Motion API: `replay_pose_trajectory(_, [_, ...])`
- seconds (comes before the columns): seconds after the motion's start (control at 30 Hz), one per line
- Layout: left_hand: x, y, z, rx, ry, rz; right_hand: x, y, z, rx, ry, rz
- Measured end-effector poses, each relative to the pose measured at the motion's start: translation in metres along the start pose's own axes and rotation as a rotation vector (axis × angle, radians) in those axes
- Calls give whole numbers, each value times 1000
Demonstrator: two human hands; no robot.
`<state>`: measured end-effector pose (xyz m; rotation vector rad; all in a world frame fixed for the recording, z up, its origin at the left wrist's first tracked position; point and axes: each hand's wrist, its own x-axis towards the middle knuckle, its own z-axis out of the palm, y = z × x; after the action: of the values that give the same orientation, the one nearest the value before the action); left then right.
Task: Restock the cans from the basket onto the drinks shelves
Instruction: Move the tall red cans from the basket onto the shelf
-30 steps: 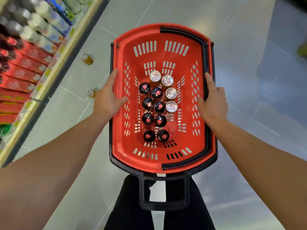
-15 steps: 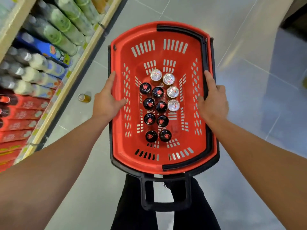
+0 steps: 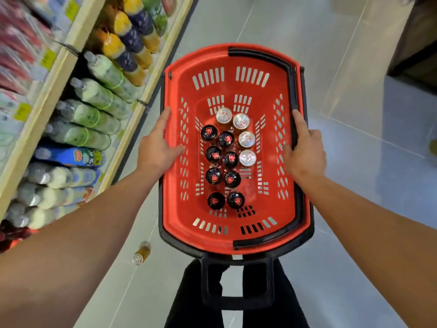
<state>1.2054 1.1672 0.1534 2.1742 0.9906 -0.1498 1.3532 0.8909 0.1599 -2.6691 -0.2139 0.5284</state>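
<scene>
I carry a red plastic basket with a black frame, seen from above in the head view. My left hand grips its left rim and my right hand grips its right rim and the folded black handle. On the basket floor stand several black-topped cans in two columns and several silver-topped cans to their right. The drinks shelves run along the left, packed with bottles.
A loose amber can lies on the grey tiled floor by the shelf base, under my left forearm. A dark fixture stands at the far right. My dark trousers and the basket's black pull handle are below the basket.
I have moved forward along the aisle with the basket. The shelves slid back past me: red packs gave way to green and orange bottles. The loose can on the floor fell behind.
</scene>
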Motion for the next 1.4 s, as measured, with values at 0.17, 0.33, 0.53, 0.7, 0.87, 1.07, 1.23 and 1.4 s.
replay_pose_trajectory(0.17, [90,32,-7,77,2,-11,87,-23,-2,42,-18,25])
replay_pose_trajectory(0.33, [177,60,-8,105,-6,-10,166,-49,-4,63,-11,29])
replay_pose_trajectory(0.53, [272,80,-12,170,-1,48,253,-83,2,70,7,38])
replay_pose_trajectory(0.7, [355,76,-18,132,-50,42,313,-119,17,68,24,92])
replay_pose_trajectory(0.87, [438,73,-22,153,-77,58,368,-150,41,98,42,142])
replay_pose_trajectory(1.07, [512,57,-9,186,-73,56,419,-167,86,105,53,185])
replay_pose_trajectory(1.23, [559,45,15,251,-76,45,458,-160,129,129,74,185])
replay_pose_trajectory(1.4, [584,32,33,290,-79,40,478,-153,169,156,80,205])
